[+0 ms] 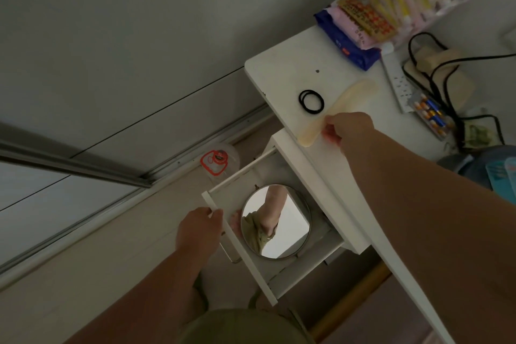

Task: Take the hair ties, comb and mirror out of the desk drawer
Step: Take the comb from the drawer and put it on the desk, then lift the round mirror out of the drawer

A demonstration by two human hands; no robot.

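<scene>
The white desk drawer (243,257) stands pulled out, and my left hand (198,229) grips its front panel near the top corner. A round mirror (290,225) lies flat inside the drawer. Black hair ties (311,101) rest on the white desk top (282,70). Beside them lies a cream comb (339,109), long and flat, partly overhanging the desk edge. My right hand (347,130) pinches the comb near its middle, with the comb touching the desk.
Blue and pink packets (350,33) sit at the back of the desk. A power strip (398,79) with black cables (441,72) and a battery pack (431,113) lie to the right. A clear plastic container (219,160) stands on the floor.
</scene>
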